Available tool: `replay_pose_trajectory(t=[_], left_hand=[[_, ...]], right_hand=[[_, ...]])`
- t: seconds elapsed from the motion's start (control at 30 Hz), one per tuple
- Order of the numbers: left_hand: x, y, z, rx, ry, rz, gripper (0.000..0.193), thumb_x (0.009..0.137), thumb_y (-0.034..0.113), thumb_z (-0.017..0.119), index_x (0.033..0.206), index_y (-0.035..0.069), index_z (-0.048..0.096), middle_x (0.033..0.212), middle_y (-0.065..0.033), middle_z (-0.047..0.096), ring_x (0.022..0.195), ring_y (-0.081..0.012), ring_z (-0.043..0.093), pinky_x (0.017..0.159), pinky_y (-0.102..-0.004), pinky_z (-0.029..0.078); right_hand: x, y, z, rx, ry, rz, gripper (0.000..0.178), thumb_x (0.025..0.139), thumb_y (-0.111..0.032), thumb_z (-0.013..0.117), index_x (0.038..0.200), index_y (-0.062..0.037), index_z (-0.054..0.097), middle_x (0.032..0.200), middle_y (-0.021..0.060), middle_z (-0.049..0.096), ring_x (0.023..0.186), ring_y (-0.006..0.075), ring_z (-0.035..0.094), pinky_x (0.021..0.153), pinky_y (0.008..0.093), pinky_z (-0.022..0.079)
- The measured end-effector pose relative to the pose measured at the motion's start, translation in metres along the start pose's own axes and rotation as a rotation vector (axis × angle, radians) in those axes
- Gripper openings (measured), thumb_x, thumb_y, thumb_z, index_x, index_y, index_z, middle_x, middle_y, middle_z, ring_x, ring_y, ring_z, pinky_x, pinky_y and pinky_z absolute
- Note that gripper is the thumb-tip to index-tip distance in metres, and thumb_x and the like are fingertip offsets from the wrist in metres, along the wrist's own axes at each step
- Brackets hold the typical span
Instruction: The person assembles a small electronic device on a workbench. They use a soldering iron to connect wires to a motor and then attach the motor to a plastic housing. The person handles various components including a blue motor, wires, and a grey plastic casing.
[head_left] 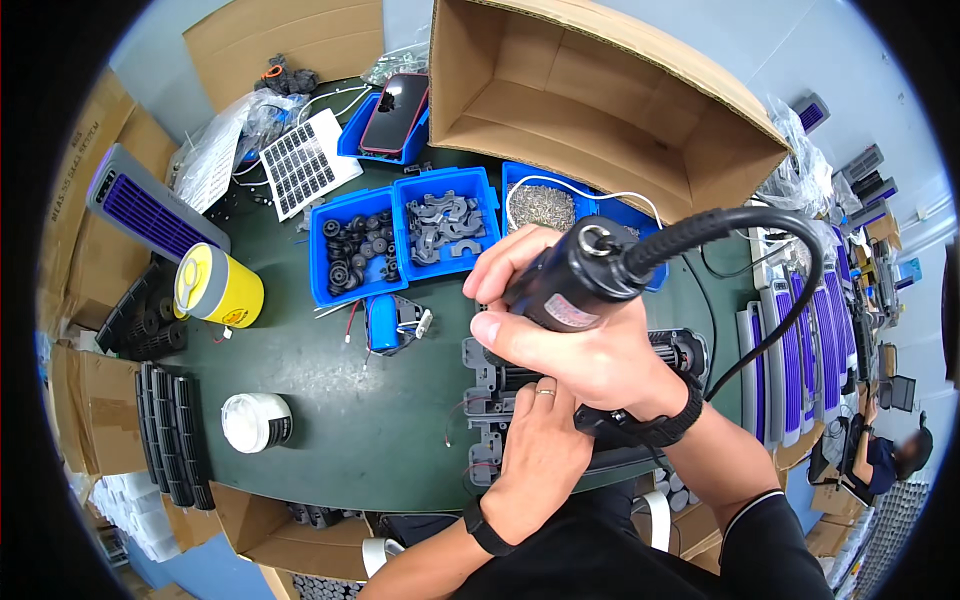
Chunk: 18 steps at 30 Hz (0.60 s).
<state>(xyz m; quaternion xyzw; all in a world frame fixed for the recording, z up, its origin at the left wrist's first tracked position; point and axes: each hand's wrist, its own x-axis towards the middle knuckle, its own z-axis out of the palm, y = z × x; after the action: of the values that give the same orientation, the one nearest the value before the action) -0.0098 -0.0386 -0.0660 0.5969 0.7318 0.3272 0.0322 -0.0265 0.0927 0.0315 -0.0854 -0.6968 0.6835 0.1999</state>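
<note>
The black corded tool (582, 272) is clamped in the right hand (590, 355), above the grey housings (485, 404) on the green table (345, 430). At its six o'clock, the left hand (543, 448) lies on the housings; whether its partly hidden fingers grip them, I cannot tell. From the tool, a blue bin of grey clips (440, 272) sits at ten o'clock, black wheels (345, 275) in another bin (318, 255) at nine, a yellow tub (235, 292) farther out, a white jar (250, 422) at eight, an open carton (560, 150) at twelve.

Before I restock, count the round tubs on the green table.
2. Yellow tub on the left side of the green table; white tub nearer the person, left of the left hand. The large cardboard box might hide others.
</note>
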Motion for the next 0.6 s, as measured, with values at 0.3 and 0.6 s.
replay_pose_trajectory(t=[0.3,0.6], left_hand=[[-0.003,-0.001,0.007,-0.093,-0.007,-0.050,0.017,0.075,0.004,0.066,0.086,-0.005,0.074,0.105,-0.0212,0.070,0.106,-0.0416,0.065,0.093,-0.0553,0.047],[-0.003,-0.001,0.010,-0.045,0.005,-0.034,0.013,0.075,0.004,0.065,0.080,-0.004,0.073,0.094,-0.0221,0.071,0.096,-0.0406,0.067,0.086,-0.0540,0.050]], right_hand=[[0.003,0.005,0.007,0.012,-0.063,-0.055,0.017,0.083,0.001,0.080,0.094,-0.0053,0.067,0.104,0.0104,0.068,0.094,0.0159,0.064,0.082,0.0342,0.052],[0.004,0.002,0.006,0.000,-0.184,-0.007,0.017,0.083,-0.001,0.081,0.093,-0.0048,0.068,0.103,0.0108,0.069,0.098,0.0201,0.067,0.086,0.0368,0.053]])
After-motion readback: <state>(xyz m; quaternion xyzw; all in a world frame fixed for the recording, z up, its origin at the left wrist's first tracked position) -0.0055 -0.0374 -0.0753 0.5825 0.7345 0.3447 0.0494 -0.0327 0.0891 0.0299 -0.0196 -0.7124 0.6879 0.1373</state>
